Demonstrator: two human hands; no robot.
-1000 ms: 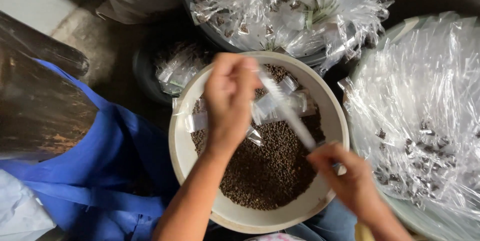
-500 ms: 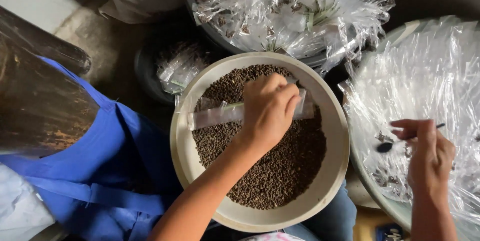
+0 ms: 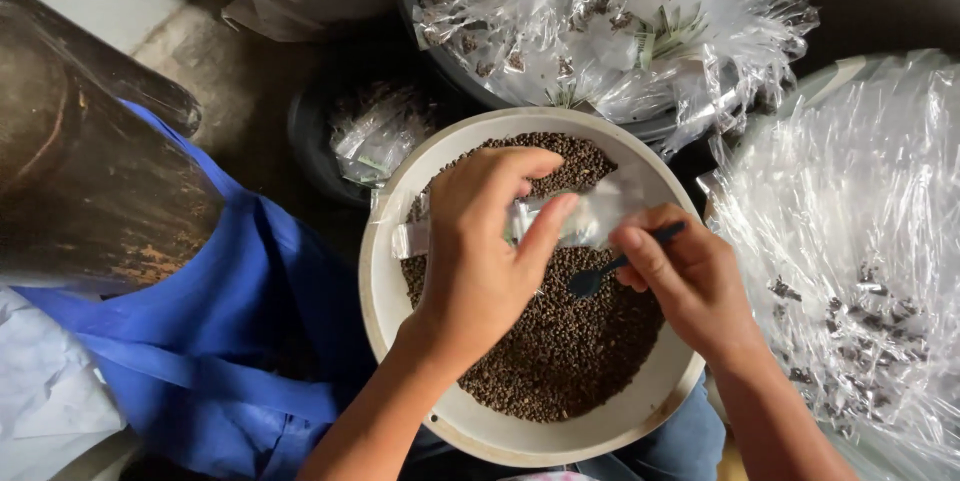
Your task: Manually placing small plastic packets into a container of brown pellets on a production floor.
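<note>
A cream bowl (image 3: 385, 301) in front of me is filled with small dark brown seeds (image 3: 560, 351). My left hand (image 3: 485, 251) hovers over it and pinches a narrow clear plastic bag (image 3: 590, 219) that lies across the bowl. My right hand (image 3: 690, 281) is at the bowl's right side and grips a small dark blue spoon (image 3: 595, 279), whose scoop points left, just under the bag.
A tub of filled clear packets (image 3: 600, 21) stands beyond the bowl. A heap of clear bags (image 3: 860, 241) fills the right side. A black pot with a few bags (image 3: 370, 136) sits at upper left. Blue cloth (image 3: 240, 311) and a dark wooden object (image 3: 80, 181) lie left.
My right hand came back from the heap of bags on the right to the bowl, holding the spoon. My left hand shifted slightly and kept the clear bag over the seeds.
</note>
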